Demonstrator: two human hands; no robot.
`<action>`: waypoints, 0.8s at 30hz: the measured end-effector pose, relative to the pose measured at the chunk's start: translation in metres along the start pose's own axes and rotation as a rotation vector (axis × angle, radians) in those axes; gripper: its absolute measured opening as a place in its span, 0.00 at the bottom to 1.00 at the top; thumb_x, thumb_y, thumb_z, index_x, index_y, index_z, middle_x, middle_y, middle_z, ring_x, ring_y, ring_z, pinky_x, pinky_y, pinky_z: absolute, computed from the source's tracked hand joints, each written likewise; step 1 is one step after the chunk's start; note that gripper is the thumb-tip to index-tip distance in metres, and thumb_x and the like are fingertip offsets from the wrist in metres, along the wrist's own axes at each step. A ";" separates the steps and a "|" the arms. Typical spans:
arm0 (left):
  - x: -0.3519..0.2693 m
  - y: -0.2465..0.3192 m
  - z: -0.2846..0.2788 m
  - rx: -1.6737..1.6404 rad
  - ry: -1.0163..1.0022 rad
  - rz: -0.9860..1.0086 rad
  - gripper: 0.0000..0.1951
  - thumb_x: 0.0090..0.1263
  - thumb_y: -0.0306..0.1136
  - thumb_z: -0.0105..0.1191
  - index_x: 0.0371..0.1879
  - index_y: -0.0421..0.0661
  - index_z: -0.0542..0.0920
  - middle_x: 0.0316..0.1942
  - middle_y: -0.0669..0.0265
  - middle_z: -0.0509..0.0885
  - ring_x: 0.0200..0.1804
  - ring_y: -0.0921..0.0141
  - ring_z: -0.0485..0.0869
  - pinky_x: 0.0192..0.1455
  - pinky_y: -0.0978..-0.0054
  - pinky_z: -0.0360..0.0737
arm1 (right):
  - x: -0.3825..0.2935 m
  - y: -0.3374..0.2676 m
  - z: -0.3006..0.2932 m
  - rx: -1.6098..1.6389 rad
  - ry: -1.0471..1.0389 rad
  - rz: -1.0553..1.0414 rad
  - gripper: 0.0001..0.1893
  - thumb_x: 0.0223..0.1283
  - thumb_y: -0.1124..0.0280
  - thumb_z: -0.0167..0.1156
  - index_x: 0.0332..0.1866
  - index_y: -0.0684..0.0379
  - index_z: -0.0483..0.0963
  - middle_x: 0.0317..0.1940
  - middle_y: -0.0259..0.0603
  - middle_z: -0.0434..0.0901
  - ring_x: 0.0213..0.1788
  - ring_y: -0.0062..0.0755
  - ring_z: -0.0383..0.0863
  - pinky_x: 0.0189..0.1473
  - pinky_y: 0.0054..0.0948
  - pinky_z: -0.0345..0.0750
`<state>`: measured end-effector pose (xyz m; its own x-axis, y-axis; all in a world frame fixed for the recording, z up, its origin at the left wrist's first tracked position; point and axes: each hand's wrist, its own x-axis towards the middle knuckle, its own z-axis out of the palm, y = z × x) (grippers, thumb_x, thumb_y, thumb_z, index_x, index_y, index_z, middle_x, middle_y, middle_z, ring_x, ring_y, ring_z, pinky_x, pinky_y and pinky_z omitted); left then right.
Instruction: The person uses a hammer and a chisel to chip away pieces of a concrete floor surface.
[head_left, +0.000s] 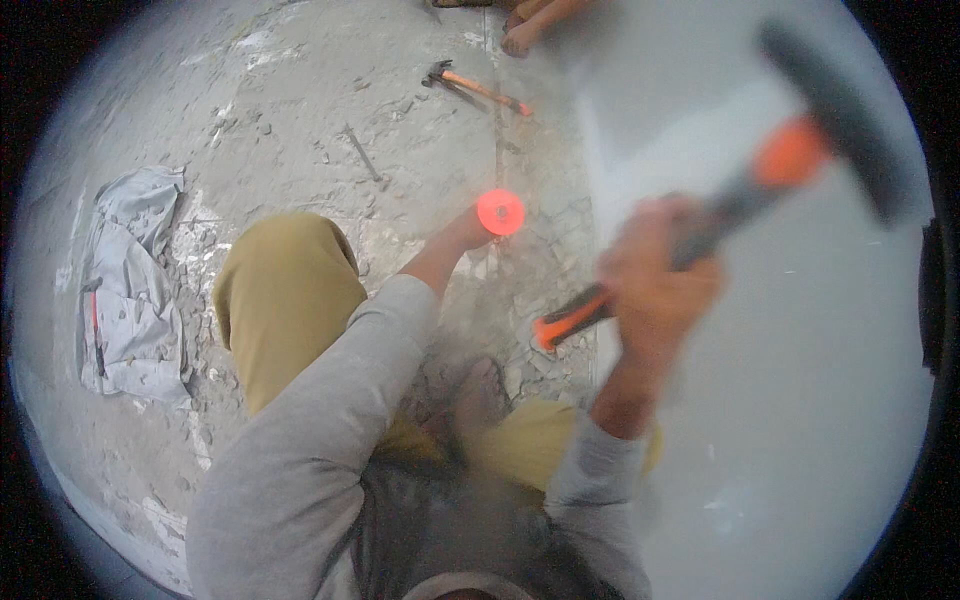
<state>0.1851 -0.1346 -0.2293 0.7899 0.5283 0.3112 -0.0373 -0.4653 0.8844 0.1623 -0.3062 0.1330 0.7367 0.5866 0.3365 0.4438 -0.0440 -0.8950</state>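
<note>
My right hand (660, 277) grips the black-and-orange handle of a club hammer (832, 120). The hammer is raised on the right, its dark double-faced head blurred. Lower down, my left hand (471, 227) is closed around a chisel whose round red-orange hand guard (501, 212) faces up at me. That guard hides the fingers and most of the shaft, so the tip cannot be seen. Broken rubble (555, 259) and hazy dust lie around the chisel, along the foot of the wall. The hammer head is well apart from the chisel.
A smooth grey wall (750, 390) borders the right side. A claw hammer (480, 88) and a metal rod, perhaps a chisel (365, 155), lie on the dusty floor. Leftward, a red-handled hammer (95, 322) rests on crumpled cloth (142, 337). Another person's limb (529, 34) shows at the top.
</note>
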 end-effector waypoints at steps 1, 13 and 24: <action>0.003 0.011 0.008 -0.093 -0.043 -0.017 0.17 0.62 0.36 0.57 0.50 0.47 0.76 0.51 0.62 0.78 0.53 0.67 0.77 0.55 0.70 0.73 | -0.012 0.064 -0.001 -0.122 -0.019 0.035 0.10 0.60 0.70 0.56 0.40 0.67 0.72 0.26 0.42 0.77 0.28 0.35 0.80 0.31 0.31 0.76; 0.006 -0.010 0.012 -0.042 0.099 0.014 0.12 0.61 0.36 0.58 0.41 0.45 0.78 0.44 0.62 0.80 0.52 0.62 0.76 0.56 0.63 0.70 | -0.048 0.079 -0.021 -0.137 -0.327 0.649 0.09 0.55 0.70 0.59 0.35 0.63 0.70 0.17 0.34 0.71 0.13 0.21 0.69 0.15 0.24 0.67; -0.004 0.034 -0.032 -0.345 0.379 -0.246 0.11 0.58 0.32 0.64 0.34 0.44 0.76 0.33 0.67 0.78 0.37 0.68 0.77 0.41 0.70 0.74 | -0.057 0.097 -0.049 0.131 -0.219 0.686 0.05 0.56 0.74 0.56 0.34 0.62 0.68 0.16 0.34 0.70 0.13 0.19 0.67 0.14 0.23 0.66</action>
<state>0.1611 -0.1300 -0.1893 0.5279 0.8396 0.1282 -0.1281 -0.0704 0.9893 0.1888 -0.3834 0.0413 0.7020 0.6109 -0.3660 -0.1555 -0.3701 -0.9159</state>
